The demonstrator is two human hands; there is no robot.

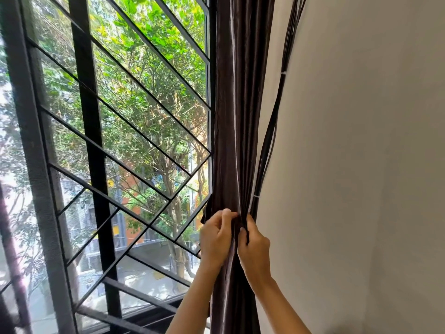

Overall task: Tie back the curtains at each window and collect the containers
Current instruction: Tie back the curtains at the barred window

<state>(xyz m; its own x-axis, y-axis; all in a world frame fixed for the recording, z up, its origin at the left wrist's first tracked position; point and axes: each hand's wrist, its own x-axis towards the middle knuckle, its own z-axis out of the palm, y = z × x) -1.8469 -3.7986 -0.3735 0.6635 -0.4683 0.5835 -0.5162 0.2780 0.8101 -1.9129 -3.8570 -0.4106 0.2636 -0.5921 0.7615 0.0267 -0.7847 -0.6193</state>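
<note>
Gripping the gathered dark brown curtain (237,116) at mid-height with both hands: left hand (216,237) curled round the window-side folds, right hand (255,247) pinching the wall-side folds (a dark strip between its fingers). Bunched upright between window grille (92,141) and black cables (272,131) along the wall (361,165).

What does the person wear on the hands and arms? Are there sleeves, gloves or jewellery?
Nothing that shows. The left hand and the right hand have no gloves or rings. Both forearms are bare down to the picture's edge: no sleeve, watch or bracelet in view.
</note>
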